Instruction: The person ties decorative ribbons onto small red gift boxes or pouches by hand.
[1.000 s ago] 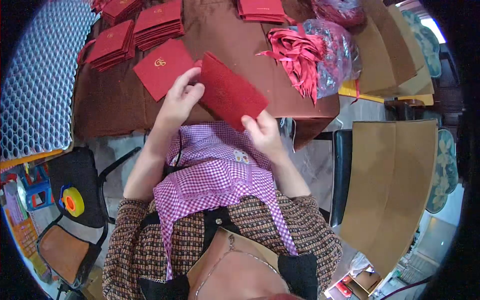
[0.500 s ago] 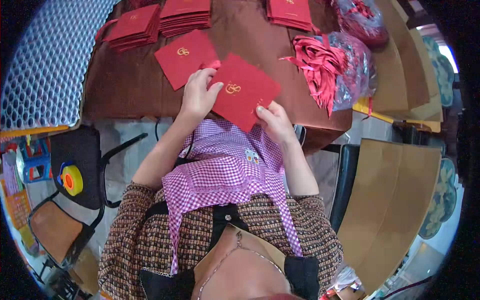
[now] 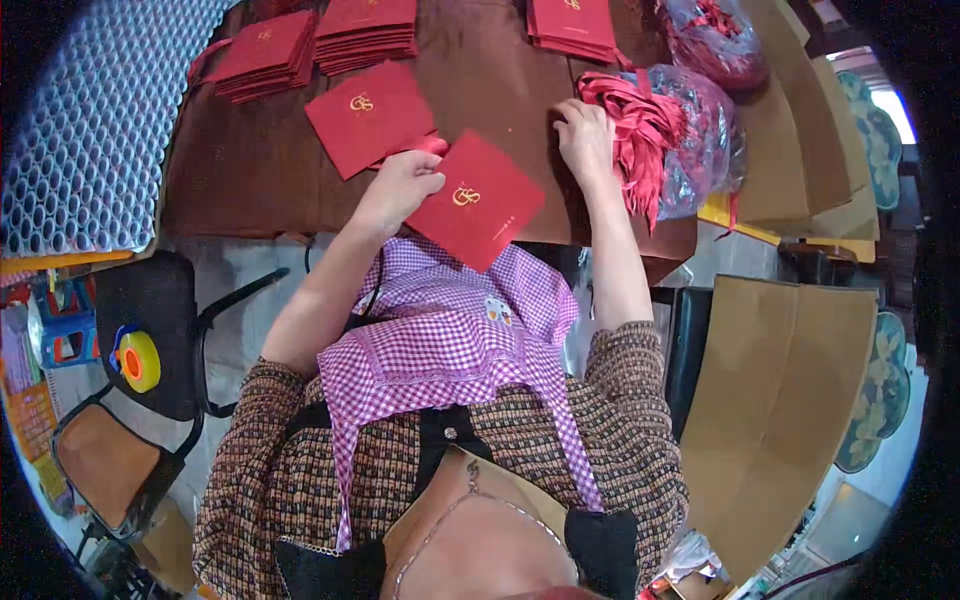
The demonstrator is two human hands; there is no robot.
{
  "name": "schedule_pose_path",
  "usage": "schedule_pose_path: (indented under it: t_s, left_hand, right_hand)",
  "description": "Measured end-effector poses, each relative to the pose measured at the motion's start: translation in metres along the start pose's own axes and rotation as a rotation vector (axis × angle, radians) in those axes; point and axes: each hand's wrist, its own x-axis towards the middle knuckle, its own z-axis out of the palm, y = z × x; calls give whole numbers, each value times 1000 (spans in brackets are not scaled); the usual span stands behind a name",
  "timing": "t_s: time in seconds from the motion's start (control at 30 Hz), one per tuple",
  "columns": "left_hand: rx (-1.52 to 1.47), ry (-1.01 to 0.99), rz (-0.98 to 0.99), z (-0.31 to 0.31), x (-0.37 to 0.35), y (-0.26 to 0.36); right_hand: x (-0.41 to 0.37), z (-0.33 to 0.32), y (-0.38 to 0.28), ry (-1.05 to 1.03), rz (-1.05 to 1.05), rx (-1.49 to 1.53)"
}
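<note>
My left hand (image 3: 398, 190) is closed on the left corner of a red square card sleeve (image 3: 478, 200) with a gold monogram. The sleeve hangs tilted past the table's front edge, above my lap. A red ribbon (image 3: 428, 146) shows by my left fingertips. Another red sleeve (image 3: 365, 115) with the same monogram lies on the table just beyond that hand. My right hand (image 3: 588, 145), fingers bent and a little apart, is at the left side of a bundle of red ribbons (image 3: 645, 130). Its fingertips are partly hidden, and I see nothing held in it.
Stacks of red sleeves (image 3: 265, 55) lie at the far left, with another stack (image 3: 572, 28) at the far right of the brown-covered table (image 3: 480, 80). Clear plastic bags (image 3: 712, 130) surround the ribbons. A honeycomb-patterned sheet (image 3: 80, 130) is at left, cardboard (image 3: 780, 380) at right.
My right hand has let go of the sleeve's lower right corner and moved up to the ribbon bundle. The sleeve, still in my left hand, has shifted slightly down and left.
</note>
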Motion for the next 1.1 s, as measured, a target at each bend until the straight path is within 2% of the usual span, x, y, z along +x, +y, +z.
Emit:
schedule_pose_path:
  t_s: [0.1,0.2,0.27,0.3,0.4,0.43,0.53,0.6,0.73,0.97,1.1]
  left_hand:
    - [-75,2,11,1,-1,-1]
    - [-120,28,26,5,-3,-2]
    - [-115,53,41,9,-2,-1]
    - [-124,43,48,11,-2,0]
    - [-127,-1,32,12,1,-3]
    - [-121,-37,14,12,1,-3]
    - [-67,-18,18,15,0,-2]
    - [-69,-27,25,16,-2,-3]
    - [-51,-14,81,17,7,-19]
    - [-22,25,94,19,7,-25]
    - [22,64,119,22,5,-23]
  right_hand:
    - [-2,14,13,21,48,18]
    - [-3,-12,-14,59,76,55]
    - [-8,-27,-32,61,235,383]
    - [-10,-36,-43,77,144,440]
    - [-21,-55,-71,7,47,455]
    - [-24,-57,-77,-46,67,503]
    - [-34,-60,-99,-13,226,536]
    - [-37,-61,-108,-4,207,595]
    - [-43,-58,-126,-11,104,617]
    - [-47,-42,-125,-37,70,542]
    - [-46,-41,-126,30,77,435]
